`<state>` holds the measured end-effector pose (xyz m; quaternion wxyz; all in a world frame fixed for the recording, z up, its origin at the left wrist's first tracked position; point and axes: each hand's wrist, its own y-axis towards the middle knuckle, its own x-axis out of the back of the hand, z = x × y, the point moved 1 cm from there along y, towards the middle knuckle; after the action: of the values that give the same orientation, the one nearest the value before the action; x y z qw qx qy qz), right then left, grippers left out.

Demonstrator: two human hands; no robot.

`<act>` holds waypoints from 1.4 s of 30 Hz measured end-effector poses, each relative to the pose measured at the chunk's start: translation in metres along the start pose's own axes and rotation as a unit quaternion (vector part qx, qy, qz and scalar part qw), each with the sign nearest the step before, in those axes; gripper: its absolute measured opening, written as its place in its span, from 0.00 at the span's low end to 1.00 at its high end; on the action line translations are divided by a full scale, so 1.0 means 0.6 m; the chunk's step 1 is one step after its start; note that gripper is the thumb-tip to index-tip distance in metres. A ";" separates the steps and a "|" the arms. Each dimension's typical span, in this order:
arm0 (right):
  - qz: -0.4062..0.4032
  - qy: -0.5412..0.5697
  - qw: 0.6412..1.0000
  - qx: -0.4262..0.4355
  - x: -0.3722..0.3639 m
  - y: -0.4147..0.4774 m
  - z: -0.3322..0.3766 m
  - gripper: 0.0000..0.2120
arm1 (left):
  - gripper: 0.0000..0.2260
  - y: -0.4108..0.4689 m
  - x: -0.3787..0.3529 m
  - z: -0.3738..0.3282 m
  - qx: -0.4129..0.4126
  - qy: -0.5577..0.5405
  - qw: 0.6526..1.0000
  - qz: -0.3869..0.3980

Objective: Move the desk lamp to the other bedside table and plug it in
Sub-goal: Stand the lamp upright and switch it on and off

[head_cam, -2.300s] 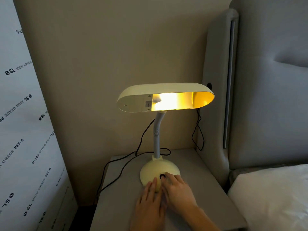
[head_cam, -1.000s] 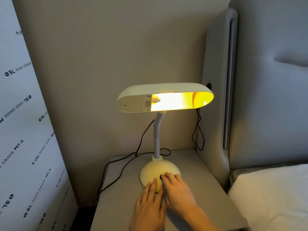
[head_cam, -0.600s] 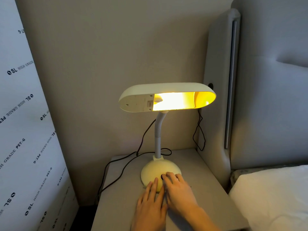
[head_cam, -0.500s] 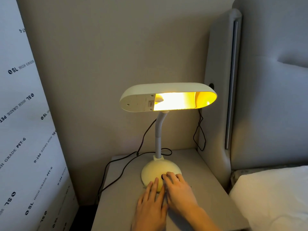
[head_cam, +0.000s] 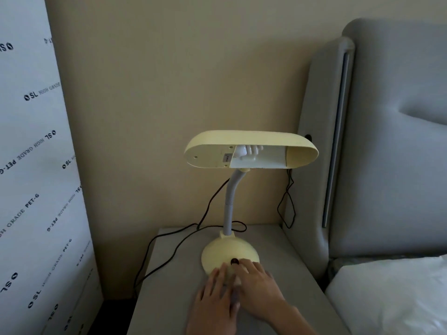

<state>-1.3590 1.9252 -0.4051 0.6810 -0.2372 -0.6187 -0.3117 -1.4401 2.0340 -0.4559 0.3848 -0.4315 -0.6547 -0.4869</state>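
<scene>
A pale yellow desk lamp [head_cam: 251, 151] stands unlit on a grey bedside table [head_cam: 285, 257], its round base [head_cam: 229, 252] carrying a dark button [head_cam: 234, 261]. A grey gooseneck joins base and long shade. My left hand [head_cam: 215, 303] lies flat on the table with its fingertips at the base's front edge. My right hand [head_cam: 258, 291] rests beside it, one fingertip right next to the button. Neither hand holds anything. The black cord [head_cam: 169, 245] runs off the table's left side, and another loop hangs at the right toward a dark socket [head_cam: 308, 136] on the headboard side.
A grey padded headboard [head_cam: 391, 146] rises to the right, with a white pillow [head_cam: 391, 298] below it. A white film-covered panel [head_cam: 33, 189] with printed lettering stands on the left. The beige wall is close behind the lamp.
The lamp's bulb has gone out; it glowed yellow in the earlier frames. Both hands stay at the base, with the right fingertip still by the button. The view has shifted slightly.
</scene>
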 end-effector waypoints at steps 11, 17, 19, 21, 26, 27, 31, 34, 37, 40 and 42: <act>-0.452 0.012 0.847 0.279 0.481 -0.044 0.108 0.10 | 0.30 0.003 -0.017 0.009 -0.008 -0.001 0.999 -0.047; -0.102 0.006 0.984 0.147 0.629 0.048 0.083 0.21 | 0.29 -0.002 -0.028 0.009 0.001 -0.021 0.999 -0.032; 0.045 -0.018 0.993 0.112 0.629 0.071 0.059 0.24 | 0.29 -0.001 -0.018 0.010 0.000 -0.031 0.999 -0.021; 0.127 -0.005 0.988 0.092 0.626 0.084 0.043 0.26 | 0.29 -0.002 -0.012 0.008 0.000 -0.032 0.999 -0.023; 0.255 0.062 0.961 0.088 0.609 0.088 0.035 0.29 | 0.28 0.003 -0.038 0.019 0.002 -0.013 0.999 -0.047; 0.274 0.058 0.956 0.090 0.602 0.087 0.037 0.30 | 0.28 0.002 -0.038 0.018 0.000 -0.017 0.999 -0.043; 0.300 0.050 0.948 0.097 0.571 0.078 0.051 0.27 | 0.29 0.004 -0.042 0.021 0.011 -0.018 1.000 -0.021; 0.271 0.024 0.955 0.122 0.556 0.059 0.064 0.29 | 0.29 0.006 -0.048 0.024 0.011 -0.022 1.000 -0.017; 0.205 -0.013 0.969 0.138 0.535 0.039 0.073 0.30 | 0.29 0.007 -0.047 0.024 0.017 -0.028 0.999 -0.013; 0.171 -0.042 0.974 0.144 0.506 0.023 0.068 0.36 | 0.29 0.008 -0.046 0.024 0.018 -0.030 0.999 -0.011; 0.153 -0.041 0.977 0.145 0.488 0.012 0.060 0.39 | 0.29 0.008 -0.045 0.023 0.016 -0.028 0.999 -0.007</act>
<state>-1.3672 1.9177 -0.1105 0.7217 -0.2408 -0.6411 -0.1011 -1.4276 2.0431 -0.4829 0.3698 -0.4343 -0.6760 -0.4665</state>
